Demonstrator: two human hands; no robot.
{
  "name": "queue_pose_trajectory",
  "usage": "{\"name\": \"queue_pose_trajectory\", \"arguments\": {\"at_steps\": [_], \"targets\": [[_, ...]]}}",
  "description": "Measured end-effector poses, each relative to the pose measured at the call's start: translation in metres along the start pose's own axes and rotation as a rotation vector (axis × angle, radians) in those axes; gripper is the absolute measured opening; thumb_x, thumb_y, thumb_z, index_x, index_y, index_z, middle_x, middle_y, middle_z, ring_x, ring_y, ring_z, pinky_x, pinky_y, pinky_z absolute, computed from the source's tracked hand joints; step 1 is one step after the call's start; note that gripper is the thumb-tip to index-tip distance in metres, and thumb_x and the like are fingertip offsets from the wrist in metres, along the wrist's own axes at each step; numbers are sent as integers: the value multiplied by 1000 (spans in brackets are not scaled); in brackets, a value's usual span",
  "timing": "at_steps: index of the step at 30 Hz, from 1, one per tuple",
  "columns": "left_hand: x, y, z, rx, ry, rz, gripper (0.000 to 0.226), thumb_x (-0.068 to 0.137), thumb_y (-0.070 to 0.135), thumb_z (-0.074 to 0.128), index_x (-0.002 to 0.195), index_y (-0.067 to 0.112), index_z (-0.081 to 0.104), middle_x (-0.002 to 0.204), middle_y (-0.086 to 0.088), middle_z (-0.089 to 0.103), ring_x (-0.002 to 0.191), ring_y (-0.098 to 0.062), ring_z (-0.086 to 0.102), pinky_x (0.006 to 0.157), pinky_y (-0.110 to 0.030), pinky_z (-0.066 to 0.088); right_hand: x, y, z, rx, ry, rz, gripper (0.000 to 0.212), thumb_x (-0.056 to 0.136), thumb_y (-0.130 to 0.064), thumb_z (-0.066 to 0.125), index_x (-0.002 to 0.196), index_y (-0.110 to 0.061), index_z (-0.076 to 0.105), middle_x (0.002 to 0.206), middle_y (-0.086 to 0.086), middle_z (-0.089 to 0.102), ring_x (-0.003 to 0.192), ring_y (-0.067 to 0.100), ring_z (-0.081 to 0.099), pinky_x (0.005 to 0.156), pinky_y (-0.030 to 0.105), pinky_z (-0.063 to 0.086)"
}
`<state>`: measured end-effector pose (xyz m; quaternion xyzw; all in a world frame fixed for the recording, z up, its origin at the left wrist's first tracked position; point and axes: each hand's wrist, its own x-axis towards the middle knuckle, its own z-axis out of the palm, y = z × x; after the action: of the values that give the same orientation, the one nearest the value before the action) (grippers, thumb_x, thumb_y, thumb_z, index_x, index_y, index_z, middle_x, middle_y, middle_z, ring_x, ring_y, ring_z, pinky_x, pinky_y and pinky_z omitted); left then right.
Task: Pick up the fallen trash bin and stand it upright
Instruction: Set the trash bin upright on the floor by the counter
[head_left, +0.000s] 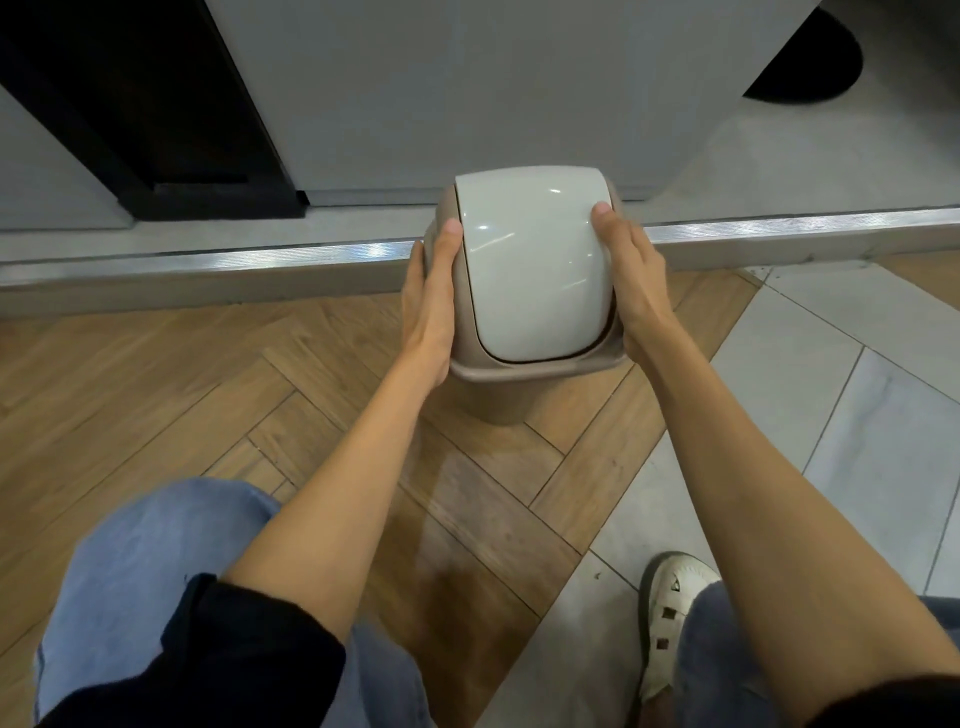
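Trash bin (524, 291) already looks upright on the wooden floor (156, 374) just before the metal threshold strip (779, 228), your left hand (431, 306) and right hand (631, 286) each with its grip clasping a side, so you likely only need to let go.

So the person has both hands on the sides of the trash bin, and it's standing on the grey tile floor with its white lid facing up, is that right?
Not quite. The head view shows the trash bin on the wooden herringbone floor, not grey tile. The rest holds: the left hand and right hand grip its sides, and the white lid faces up.
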<state>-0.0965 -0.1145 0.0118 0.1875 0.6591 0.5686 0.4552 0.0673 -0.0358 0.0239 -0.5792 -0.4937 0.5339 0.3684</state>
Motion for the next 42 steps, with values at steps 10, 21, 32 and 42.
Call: {"name": "queue_pose_trajectory", "arguments": {"at_steps": [10,21,32,42], "targets": [[46,15,13,53,27,32,83,62,87,55,126,35,62,123,8,68,113,-14,62,100,-38,47,49,-10,14,13,-23,-16,72,75,-70,58,135,-31,56,130,-6,62,117,17,58,103,43,47],[65,25,17,87,19,68,61,72,78,53,111,33,68,113,7,71,103,-13,65,96,-37,51,71,-13,17,31,-76,-54,64,87,-56,60,142,-25,49,126,-7,62,110,13,62,99,41,51],[86,25,19,64,99,39,100,53,91,51,131,30,59,129,3,64,122,-22,55,107,-46,42,82,-19,22,30,-75,-68,60,90,-53,60,140,-22,49,120,-7,63,105,12,64,94,39,54],[80,28,17,86,23,78,71,68,80,53,120,33,66,116,7,71,106,-13,65,97,-37,50,84,-17,17,21,-117,-58,65,89,-55,60,143,-22,44,122,-6,63,105,11,64,88,33,54]]}}
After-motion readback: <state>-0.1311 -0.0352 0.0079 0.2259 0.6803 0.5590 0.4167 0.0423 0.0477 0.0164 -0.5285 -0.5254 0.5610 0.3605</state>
